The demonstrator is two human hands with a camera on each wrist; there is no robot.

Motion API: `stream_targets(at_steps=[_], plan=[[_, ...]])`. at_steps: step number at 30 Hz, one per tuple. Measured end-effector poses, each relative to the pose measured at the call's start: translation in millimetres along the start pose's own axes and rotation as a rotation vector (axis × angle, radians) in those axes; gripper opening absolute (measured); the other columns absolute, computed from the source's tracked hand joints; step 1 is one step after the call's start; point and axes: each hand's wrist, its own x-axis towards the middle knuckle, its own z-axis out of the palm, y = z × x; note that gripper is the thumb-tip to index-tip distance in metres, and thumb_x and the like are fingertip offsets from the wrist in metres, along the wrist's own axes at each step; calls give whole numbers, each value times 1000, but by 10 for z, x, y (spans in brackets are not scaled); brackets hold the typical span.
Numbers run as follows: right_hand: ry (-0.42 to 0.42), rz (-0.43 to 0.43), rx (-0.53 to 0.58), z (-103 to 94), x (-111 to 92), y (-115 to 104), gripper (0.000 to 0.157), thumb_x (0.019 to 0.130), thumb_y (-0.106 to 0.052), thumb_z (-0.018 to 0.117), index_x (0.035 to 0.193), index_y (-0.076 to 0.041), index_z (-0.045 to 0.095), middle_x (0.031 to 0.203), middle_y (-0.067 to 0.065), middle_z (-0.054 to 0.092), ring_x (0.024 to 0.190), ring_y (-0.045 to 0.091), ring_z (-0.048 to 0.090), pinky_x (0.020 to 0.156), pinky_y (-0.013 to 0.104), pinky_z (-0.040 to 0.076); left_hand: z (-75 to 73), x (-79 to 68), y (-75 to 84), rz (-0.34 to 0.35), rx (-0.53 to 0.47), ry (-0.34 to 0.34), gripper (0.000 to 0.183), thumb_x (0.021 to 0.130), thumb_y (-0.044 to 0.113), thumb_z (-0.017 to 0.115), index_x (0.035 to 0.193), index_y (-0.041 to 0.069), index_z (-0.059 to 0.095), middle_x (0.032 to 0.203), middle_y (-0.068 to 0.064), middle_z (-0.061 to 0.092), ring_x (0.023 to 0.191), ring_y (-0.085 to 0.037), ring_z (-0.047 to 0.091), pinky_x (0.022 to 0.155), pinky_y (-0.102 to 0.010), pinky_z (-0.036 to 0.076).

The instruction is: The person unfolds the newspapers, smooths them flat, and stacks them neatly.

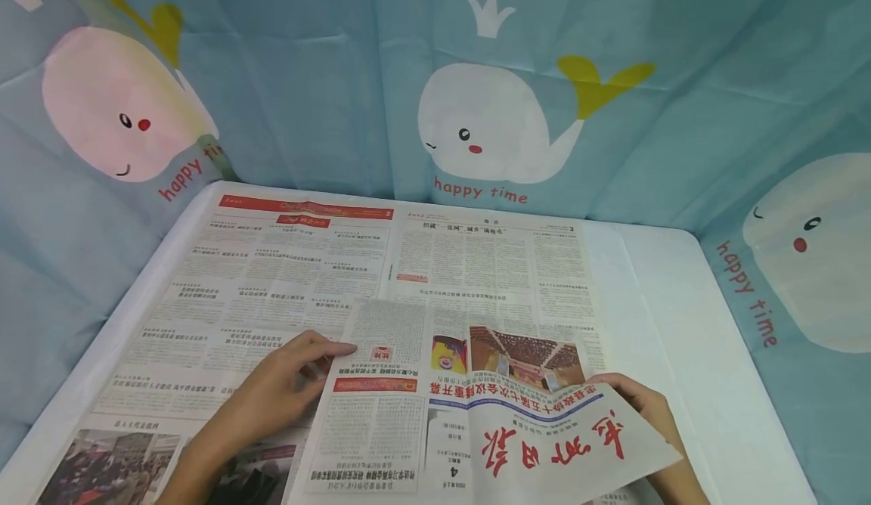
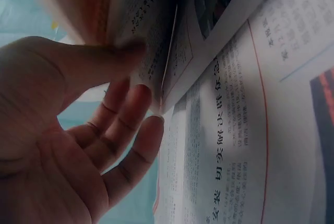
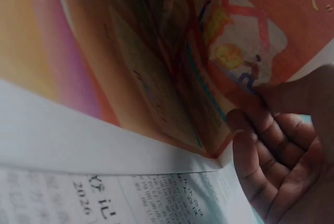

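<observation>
1. We see a narrow white strip along the left edge of the table [image 1: 649, 301], beside the spread newspaper [image 1: 224, 316], whose back edge lies close to the table's back edge.
2. Over that spread, our left hand [image 1: 282, 376] pinches the left edge of the upper newspaper [image 1: 381, 422] between thumb and fingers.
3. We have this upper newspaper toward the table's front, about midway between its left and right edges, overlapping the spread.
4. Our right hand [image 1: 643, 399] grips its raised right edge, thumb against fingers; a corner juts toward the table's right edge.
5. Our widest open room is the white stretch from the spread's right edge to the table's right edge, reaching the back right corner, near the blue curtain [image 1: 327, 112].
</observation>
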Motion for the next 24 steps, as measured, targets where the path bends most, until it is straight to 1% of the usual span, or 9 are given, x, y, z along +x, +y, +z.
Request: stream_targets(at_steps=[3, 5, 9, 12, 14, 17, 20, 22, 24], plan=[[31, -8, 36, 7, 1, 13, 31, 84, 19, 72, 112, 7, 68, 100, -22, 76, 77, -1, 69, 62, 19, 57, 6, -2, 0, 47, 13, 4, 60, 88, -9, 78, 137, 26, 70, 113, 10, 62, 95, 3, 60, 80, -23, 57], [57, -23, 90, 12, -2, 22, 33, 85, 22, 69, 111, 1, 70, 100, -20, 77, 77, 0, 69, 62, 17, 57, 8, -1, 4, 72, 18, 1, 61, 89, -8, 78, 139, 26, 69, 114, 11, 60, 96, 3, 58, 81, -24, 57], [75, -70, 245, 1, -17, 37, 53, 86, 27, 62, 115, -16, 73, 102, -15, 78, 80, 0, 70, 65, 15, 58, -6, 12, 36, 88, 40, 16, 57, 91, -2, 78, 137, 31, 70, 112, 13, 57, 95, -1, 54, 79, -26, 52], [69, -75, 338, -32, -20, 33, 62, 87, 28, 58, 118, -23, 73, 105, -11, 79, 85, 0, 72, 69, 15, 59, -29, 30, 74, 78, 66, 35, 57, 90, -4, 75, 133, 33, 73, 112, 11, 58, 95, -6, 52, 78, -27, 47], [72, -59, 392, -55, -14, 26, 62, 90, 27, 54, 118, -26, 74, 105, -9, 80, 87, 1, 73, 70, 16, 60, -39, 42, 96, 70, 92, 37, 59, 89, -6, 74, 132, 35, 73, 117, 9, 59, 100, -8, 55, 81, -30, 49], [95, -31, 468, -75, 13, 11, 61, 95, 24, 48, 115, -26, 76, 104, -8, 81, 86, 2, 74, 69, 16, 60, -38, 67, 127, 57, 126, 18, 59, 88, 2, 80, 134, 38, 70, 133, 7, 60, 118, -15, 57, 91, -41, 53], [140, -13, 447, -81, 26, -14, 58, 95, 21, 51, 113, -27, 77, 103, -8, 82, 86, 1, 75, 72, 15, 59, -31, 110, 157, 69, 138, -2, 57, 88, 17, 87, 136, 41, 68, 147, 5, 57, 134, -23, 57, 98, -53, 54], [171, 25, 406, -86, 18, -33, 52, 93, 21, 55, 112, -23, 77, 101, -8, 81, 86, 1, 75, 73, 15, 59, -32, 158, 175, 101, 103, -10, 55, 87, 21, 89, 135, 38, 69, 148, 5, 59, 134, -26, 59, 98, -53, 54], [226, 86, 229, -91, -22, -61, 38, 93, 16, 61, 112, -14, 74, 99, -16, 79, 86, -4, 72, 74, 11, 56, -43, 204, 191, 129, 55, -11, 53, 86, 23, 89, 133, 36, 70, 144, 8, 63, 130, -22, 64, 98, -46, 57]])
